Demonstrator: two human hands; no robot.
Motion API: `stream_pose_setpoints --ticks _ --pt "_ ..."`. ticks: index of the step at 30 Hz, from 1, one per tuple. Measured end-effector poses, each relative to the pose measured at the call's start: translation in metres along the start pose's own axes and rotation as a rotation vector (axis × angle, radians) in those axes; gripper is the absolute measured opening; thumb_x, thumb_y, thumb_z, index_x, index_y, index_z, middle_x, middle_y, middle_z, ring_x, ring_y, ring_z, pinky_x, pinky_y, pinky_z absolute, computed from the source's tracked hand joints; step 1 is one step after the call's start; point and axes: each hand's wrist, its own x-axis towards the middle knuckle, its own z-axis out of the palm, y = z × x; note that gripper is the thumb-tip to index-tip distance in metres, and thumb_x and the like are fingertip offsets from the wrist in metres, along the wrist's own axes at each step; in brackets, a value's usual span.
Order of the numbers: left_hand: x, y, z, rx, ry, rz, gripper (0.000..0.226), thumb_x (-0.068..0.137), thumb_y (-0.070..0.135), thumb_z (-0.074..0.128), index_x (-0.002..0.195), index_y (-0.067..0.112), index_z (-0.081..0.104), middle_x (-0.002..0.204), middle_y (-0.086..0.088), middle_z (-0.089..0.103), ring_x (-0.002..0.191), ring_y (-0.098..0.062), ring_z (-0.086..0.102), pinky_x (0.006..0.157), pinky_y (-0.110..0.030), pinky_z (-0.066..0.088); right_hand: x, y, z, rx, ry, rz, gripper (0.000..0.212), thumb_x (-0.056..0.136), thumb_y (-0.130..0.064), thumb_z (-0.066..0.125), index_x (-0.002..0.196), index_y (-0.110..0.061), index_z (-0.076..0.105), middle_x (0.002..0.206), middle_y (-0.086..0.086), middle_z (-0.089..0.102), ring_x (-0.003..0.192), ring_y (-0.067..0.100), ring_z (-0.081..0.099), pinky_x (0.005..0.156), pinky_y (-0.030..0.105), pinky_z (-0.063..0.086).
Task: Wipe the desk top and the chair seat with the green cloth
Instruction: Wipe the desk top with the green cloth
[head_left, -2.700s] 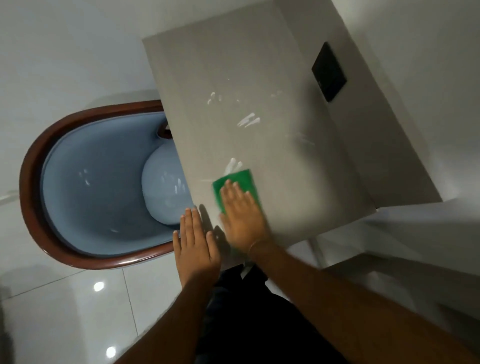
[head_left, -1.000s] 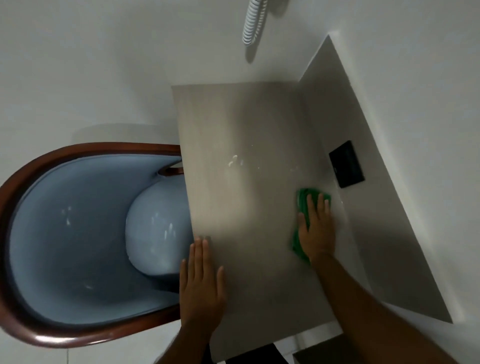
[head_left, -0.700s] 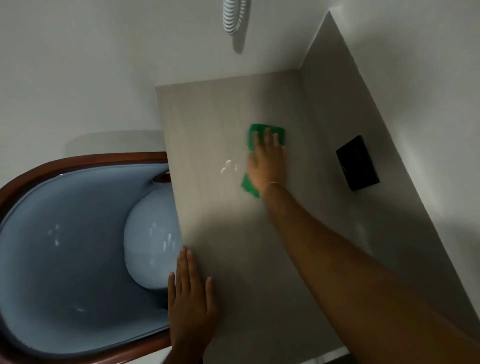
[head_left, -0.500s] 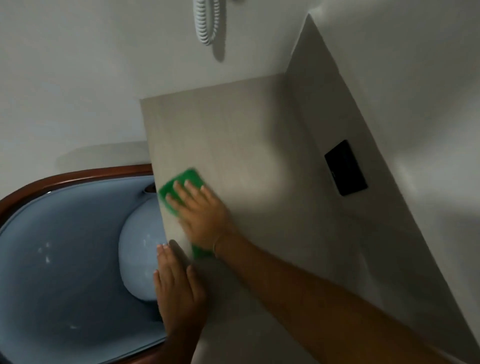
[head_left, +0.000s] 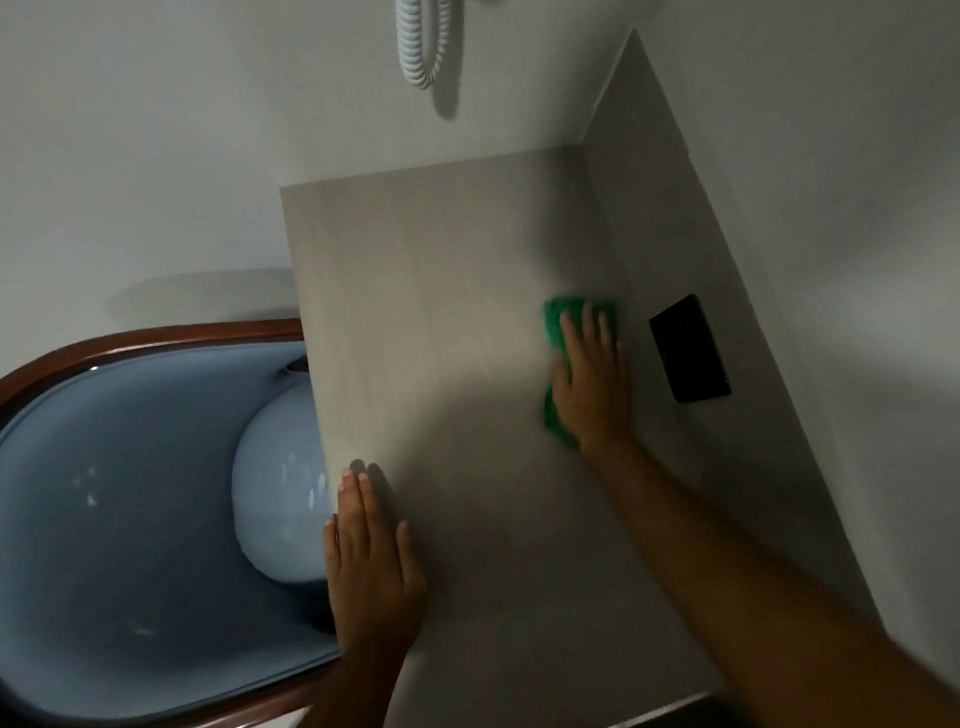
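The pale grey desk top (head_left: 441, 322) fills the middle of the view. My right hand (head_left: 592, 384) presses flat on the green cloth (head_left: 554, 322) at the desk's right side, close to the upright back panel. The cloth shows above and to the left of the hand. My left hand (head_left: 371, 566) lies flat, fingers together, on the desk's left edge, holding nothing. The chair (head_left: 130, 519) stands left of the desk, with a light blue seat (head_left: 280, 509) partly tucked under the desk and a brown wooden rim (head_left: 156, 338).
A black rectangular plate (head_left: 688, 348) sits on the grey back panel (head_left: 691, 218) just right of the cloth. A white coiled cord (head_left: 421, 41) hangs on the white wall above the desk. White floor lies left of the desk.
My right hand has swept the green cloth from the desk's left edge across to the right side by the back panel. My left hand stays flat on the left edge.
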Motion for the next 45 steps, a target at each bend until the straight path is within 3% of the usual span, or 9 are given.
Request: stream_pose_setpoints --ticks 6,11,18,21,23,27,36,40,45 --pt "-0.002 -0.006 -0.005 0.012 -0.005 -0.012 0.071 0.110 0.037 0.030 0.173 0.018 0.005 0.183 -0.004 0.010 0.169 -0.021 0.009 0.134 -0.046 0.008 0.147 -0.039 -0.014 -0.015 -0.033 0.053 0.064 0.103 -0.039 0.037 0.165 -0.029 0.020 0.175 0.006 0.014 0.162 0.029 0.014 0.129 0.050 0.019" --pt "0.003 -0.011 -0.016 0.070 -0.032 -0.031 0.071 0.110 0.039 0.024 0.173 0.011 0.006 0.182 -0.004 0.003 0.169 -0.020 0.002 0.137 -0.044 0.002 0.184 -0.062 -0.014 -0.023 -0.082 -0.032 0.065 0.103 -0.041 0.038 0.165 -0.028 0.021 0.175 0.007 0.013 0.161 0.031 0.015 0.130 0.051 0.015" --pt "-0.010 -0.014 -0.019 0.054 -0.017 -0.094 0.074 0.106 0.040 0.022 0.172 0.008 0.010 0.182 -0.011 0.010 0.168 -0.028 0.014 0.134 -0.052 0.010 -0.003 -0.145 0.017 0.032 -0.098 -0.527 0.063 0.102 -0.042 0.035 0.162 -0.025 0.032 0.172 0.006 0.026 0.160 0.029 0.024 0.129 0.048 0.021" --pt "-0.010 0.005 -0.018 0.010 0.019 -0.154 0.077 0.105 0.042 0.018 0.171 0.005 0.010 0.182 -0.015 0.009 0.168 -0.031 0.012 0.135 -0.056 0.012 -0.109 -0.143 0.040 0.213 -0.091 -0.597 0.055 0.105 -0.040 0.040 0.159 -0.027 0.039 0.171 0.005 0.029 0.159 0.025 0.026 0.127 0.044 0.022" --pt "-0.009 0.020 -0.021 0.019 0.004 -0.116 0.076 0.105 0.042 0.018 0.171 0.004 0.012 0.181 -0.017 0.012 0.168 -0.032 0.015 0.134 -0.056 0.013 -0.147 -0.122 0.047 0.178 -0.112 -0.599 0.055 0.106 -0.043 0.039 0.159 -0.031 0.035 0.172 0.001 0.025 0.159 0.022 0.023 0.126 0.042 0.023" --pt "-0.006 0.038 -0.026 0.114 -0.064 0.067 0.074 0.107 0.041 0.021 0.170 0.004 0.016 0.180 -0.016 0.018 0.166 -0.033 0.019 0.133 -0.054 0.015 -0.150 -0.063 0.029 0.145 -0.185 -0.463 0.064 0.099 -0.042 0.046 0.160 -0.039 0.028 0.174 -0.007 0.018 0.161 0.016 0.017 0.127 0.041 0.023" --pt "-0.016 0.076 -0.002 0.163 -0.123 0.226 0.072 0.108 0.042 0.024 0.172 0.008 0.013 0.181 -0.012 0.015 0.168 -0.029 0.015 0.134 -0.054 0.015 -0.083 0.042 -0.017 0.136 -0.140 -0.028 0.059 0.108 -0.036 0.036 0.164 -0.029 0.021 0.175 0.001 0.014 0.162 0.025 0.013 0.130 0.049 0.018" --pt "-0.026 0.081 0.004 0.222 -0.191 0.356 0.073 0.108 0.045 0.024 0.172 0.010 0.013 0.181 -0.011 0.015 0.168 -0.028 0.015 0.135 -0.054 0.015 -0.130 0.062 -0.013 0.181 -0.098 0.185 0.059 0.108 -0.041 0.033 0.165 -0.031 0.018 0.175 0.001 0.010 0.163 0.025 0.008 0.132 0.049 0.015" --pt "-0.020 0.085 0.001 0.254 -0.208 0.349 0.075 0.108 0.047 0.021 0.172 0.010 0.013 0.182 -0.009 0.013 0.169 -0.027 0.012 0.136 -0.051 0.011 -0.257 0.089 -0.001 0.146 -0.098 0.433 0.063 0.105 -0.050 0.029 0.164 -0.030 0.020 0.173 0.003 0.016 0.160 0.026 0.018 0.129 0.050 0.026"
